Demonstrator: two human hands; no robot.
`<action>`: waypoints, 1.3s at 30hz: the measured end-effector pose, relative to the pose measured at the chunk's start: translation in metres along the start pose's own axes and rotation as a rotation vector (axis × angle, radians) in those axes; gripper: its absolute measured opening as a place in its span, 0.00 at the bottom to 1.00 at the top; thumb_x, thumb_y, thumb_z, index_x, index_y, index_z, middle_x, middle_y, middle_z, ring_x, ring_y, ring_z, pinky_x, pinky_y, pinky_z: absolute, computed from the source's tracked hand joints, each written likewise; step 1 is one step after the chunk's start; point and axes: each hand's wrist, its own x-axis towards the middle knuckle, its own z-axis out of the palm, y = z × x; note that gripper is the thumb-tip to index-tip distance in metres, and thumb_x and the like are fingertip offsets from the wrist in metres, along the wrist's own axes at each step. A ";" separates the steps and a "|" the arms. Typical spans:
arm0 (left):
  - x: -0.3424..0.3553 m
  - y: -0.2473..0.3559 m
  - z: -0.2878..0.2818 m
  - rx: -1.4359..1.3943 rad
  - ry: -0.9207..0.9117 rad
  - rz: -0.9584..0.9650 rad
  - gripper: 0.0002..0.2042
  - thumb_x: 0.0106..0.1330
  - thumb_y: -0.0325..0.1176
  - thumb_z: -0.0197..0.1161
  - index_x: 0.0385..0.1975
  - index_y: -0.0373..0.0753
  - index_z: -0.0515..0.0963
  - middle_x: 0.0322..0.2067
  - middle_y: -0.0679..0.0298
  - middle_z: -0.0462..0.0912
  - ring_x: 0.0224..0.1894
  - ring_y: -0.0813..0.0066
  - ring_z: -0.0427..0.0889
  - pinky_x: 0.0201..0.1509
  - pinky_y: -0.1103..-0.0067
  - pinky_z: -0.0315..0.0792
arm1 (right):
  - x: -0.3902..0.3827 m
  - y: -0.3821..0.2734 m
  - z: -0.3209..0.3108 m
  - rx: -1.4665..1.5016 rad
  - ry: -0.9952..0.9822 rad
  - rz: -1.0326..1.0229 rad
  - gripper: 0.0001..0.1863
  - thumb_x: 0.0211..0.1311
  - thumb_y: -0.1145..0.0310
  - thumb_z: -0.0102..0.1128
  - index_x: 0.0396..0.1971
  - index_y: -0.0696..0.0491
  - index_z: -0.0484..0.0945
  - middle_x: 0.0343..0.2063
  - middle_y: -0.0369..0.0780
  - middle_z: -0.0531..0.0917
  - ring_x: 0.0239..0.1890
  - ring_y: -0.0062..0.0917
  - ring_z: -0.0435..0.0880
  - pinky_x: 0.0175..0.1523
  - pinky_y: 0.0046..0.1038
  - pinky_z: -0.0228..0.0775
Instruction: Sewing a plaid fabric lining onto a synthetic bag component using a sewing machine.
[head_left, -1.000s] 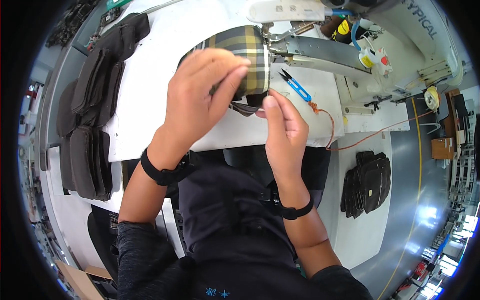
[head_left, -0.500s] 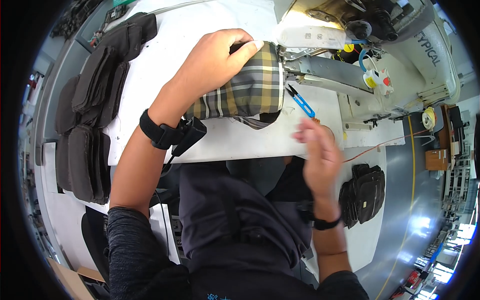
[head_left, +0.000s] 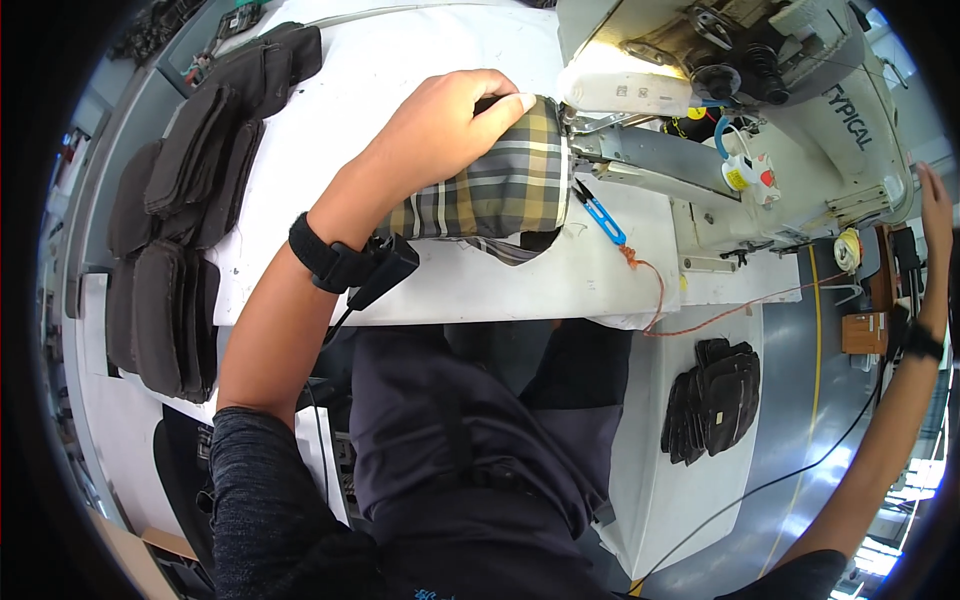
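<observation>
My left hand point(head_left: 447, 128) grips the upper edge of a plaid fabric piece point(head_left: 500, 190) in yellow, grey and white. Its thumb lies on top and its other fingers curl out of sight behind. The piece is rounded like a tube, and its right end sits against the narrow arm of a sewing machine point(head_left: 660, 160). A dark opening shows at its lower right. Far to the right, my right hand point(head_left: 935, 205) is raised beside the machine's end, fingers stretched upward and nothing visible in them. Blue thread snips point(head_left: 602, 215) lie on the white table point(head_left: 480, 290), tied to an orange cord.
Stacks of dark fabric pieces point(head_left: 165, 320) line the table's left side. Another dark pile point(head_left: 715, 400) rests on a lower white surface point(head_left: 640, 460) at the right. The orange cord point(head_left: 730, 322) runs right across the gap. A cardboard box point(head_left: 863, 333) stands beyond the aisle.
My right hand has swung from above the table's front edge out to the far right, beside the machine. The left hand keeps its hold on the plaid fabric piece.
</observation>
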 end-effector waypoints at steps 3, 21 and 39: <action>-0.005 -0.006 0.006 -0.018 0.037 0.011 0.18 0.74 0.42 0.59 0.45 0.30 0.86 0.38 0.49 0.89 0.40 0.52 0.86 0.49 0.67 0.78 | 0.053 0.032 0.027 0.269 -0.330 0.198 0.34 0.76 0.43 0.56 0.64 0.58 0.81 0.56 0.42 0.87 0.57 0.27 0.84 0.65 0.28 0.71; 0.001 0.000 0.012 0.037 0.045 0.027 0.18 0.77 0.42 0.57 0.43 0.30 0.83 0.37 0.45 0.86 0.39 0.46 0.83 0.48 0.65 0.76 | -0.179 -0.119 0.133 0.575 0.312 0.456 0.33 0.82 0.46 0.42 0.66 0.60 0.76 0.59 0.46 0.85 0.61 0.35 0.83 0.69 0.34 0.68; 0.002 -0.007 0.020 0.122 0.115 0.012 0.19 0.79 0.42 0.52 0.39 0.30 0.81 0.33 0.40 0.83 0.37 0.39 0.80 0.47 0.60 0.75 | -0.126 -0.168 0.101 1.160 0.592 0.662 0.30 0.76 0.43 0.59 0.54 0.59 0.85 0.42 0.37 0.86 0.40 0.21 0.81 0.45 0.26 0.74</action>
